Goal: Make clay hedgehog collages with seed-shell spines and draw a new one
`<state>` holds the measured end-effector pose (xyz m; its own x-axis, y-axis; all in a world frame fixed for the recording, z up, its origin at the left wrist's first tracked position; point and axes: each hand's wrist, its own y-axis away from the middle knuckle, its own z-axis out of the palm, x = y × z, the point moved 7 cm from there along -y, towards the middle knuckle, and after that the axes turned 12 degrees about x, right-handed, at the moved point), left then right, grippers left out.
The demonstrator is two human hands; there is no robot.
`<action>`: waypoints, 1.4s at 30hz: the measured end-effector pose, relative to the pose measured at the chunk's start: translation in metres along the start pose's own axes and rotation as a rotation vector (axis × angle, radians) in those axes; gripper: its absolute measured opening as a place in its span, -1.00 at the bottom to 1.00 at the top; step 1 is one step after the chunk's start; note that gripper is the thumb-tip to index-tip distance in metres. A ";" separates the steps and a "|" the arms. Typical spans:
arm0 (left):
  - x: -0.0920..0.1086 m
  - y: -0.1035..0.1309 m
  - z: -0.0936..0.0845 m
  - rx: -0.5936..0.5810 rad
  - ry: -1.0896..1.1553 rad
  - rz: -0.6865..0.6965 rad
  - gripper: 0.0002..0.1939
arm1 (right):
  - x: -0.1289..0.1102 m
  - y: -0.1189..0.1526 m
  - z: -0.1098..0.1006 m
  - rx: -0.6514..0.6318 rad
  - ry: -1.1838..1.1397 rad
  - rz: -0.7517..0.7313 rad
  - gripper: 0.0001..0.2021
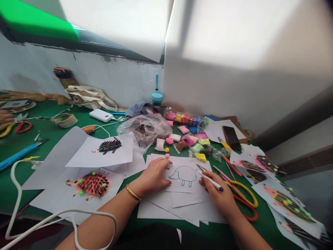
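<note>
A sheet of white paper (179,186) bears a blue outline drawing (186,173) of a hedgehog-like animal with a pointed snout and short legs. My left hand (156,173) rests on the sheet's left edge, thumb apart from the fingers, holding nothing. In my right hand (217,194), at the sheet's right side, is a white pen (212,182) with a dark blue end, pointing up and left towards the drawing. More loose sheets (166,211) lie under this paper. Small bits of pink clay (167,156) and yellow clay (167,150) sit just beyond the sheet.
Red and yellow scissors (247,198) lie beside my right hand. Packets of coloured clay (183,129) and a plastic bag (145,130) are behind. Finished hedgehog pictures (91,184) flank both sides. A white cable (18,194) crosses the left. Another person's hand (5,117) shows far left.
</note>
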<state>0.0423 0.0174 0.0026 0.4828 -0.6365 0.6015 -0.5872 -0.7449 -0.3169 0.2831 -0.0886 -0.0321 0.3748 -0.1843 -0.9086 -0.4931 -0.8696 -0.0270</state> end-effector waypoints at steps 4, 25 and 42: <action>0.006 -0.003 -0.015 0.104 0.059 0.010 -0.63 | -0.017 -0.003 -0.005 0.005 -0.090 -0.048 -0.60; 0.013 -0.003 0.003 0.079 -0.129 0.205 -0.78 | -0.059 -0.014 0.053 -0.191 -0.458 0.050 -0.78; -0.009 -0.011 -0.002 0.049 -0.149 0.055 -0.75 | -0.042 -0.018 0.056 -0.180 -0.213 -0.092 -0.77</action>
<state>0.0432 0.0317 0.0028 0.5439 -0.6967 0.4678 -0.5848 -0.7144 -0.3841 0.2323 -0.0392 -0.0168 0.2290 -0.0172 -0.9733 -0.3106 -0.9489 -0.0563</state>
